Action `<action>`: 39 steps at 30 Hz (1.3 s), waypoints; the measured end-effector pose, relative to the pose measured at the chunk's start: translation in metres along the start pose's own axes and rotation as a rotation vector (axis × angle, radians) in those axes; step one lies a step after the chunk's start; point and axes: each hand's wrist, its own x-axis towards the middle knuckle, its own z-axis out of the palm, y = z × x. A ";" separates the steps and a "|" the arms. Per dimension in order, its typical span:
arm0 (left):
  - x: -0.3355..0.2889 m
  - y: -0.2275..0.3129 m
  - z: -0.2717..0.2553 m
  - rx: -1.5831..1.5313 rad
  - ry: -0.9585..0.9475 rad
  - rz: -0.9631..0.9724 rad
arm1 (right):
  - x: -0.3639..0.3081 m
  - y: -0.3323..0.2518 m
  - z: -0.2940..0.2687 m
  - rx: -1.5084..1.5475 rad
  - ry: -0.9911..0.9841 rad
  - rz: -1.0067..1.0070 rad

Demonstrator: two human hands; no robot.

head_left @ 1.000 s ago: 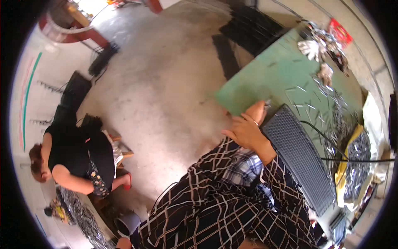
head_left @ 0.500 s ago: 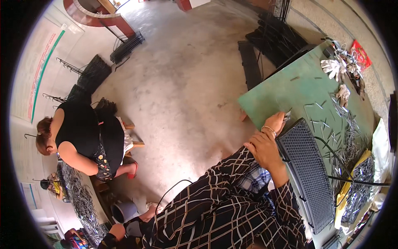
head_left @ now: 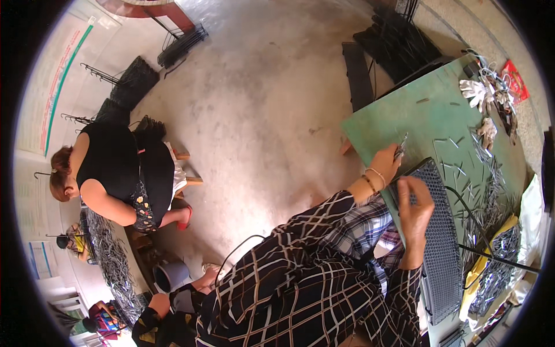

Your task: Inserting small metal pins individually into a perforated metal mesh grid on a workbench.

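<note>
My left hand (head_left: 385, 164), with bands at the wrist, is closed round a small bunch of thin metal pieces (head_left: 399, 151) poking out past its fingers above the green table. My right hand (head_left: 415, 209) is over the upper part of a black perforated tray (head_left: 440, 248), its thumb apart from the bent fingers. Nothing shows in it, though its fingertips are partly hidden and a little blurred. The tray slants along the table's near edge, with black cables beside it.
Loose metal pieces (head_left: 492, 182) lie scattered over the green table (head_left: 399, 118). A yellow-edged bag (head_left: 502, 260) holds more. White gloves (head_left: 475, 92) lie at the far corner. Black racks (head_left: 396, 43) stand beyond. At left, a person in black (head_left: 110, 173) sits by another heaped table (head_left: 110, 254).
My right hand has left my left wrist and moved right, over the black tray. My left hand keeps its metal pieces; its sleeve now sits farther back. The view has shifted slightly.
</note>
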 end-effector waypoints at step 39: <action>-0.100 0.069 -0.016 -0.672 -0.880 -0.874 | 0.025 0.110 -0.054 0.055 0.382 0.206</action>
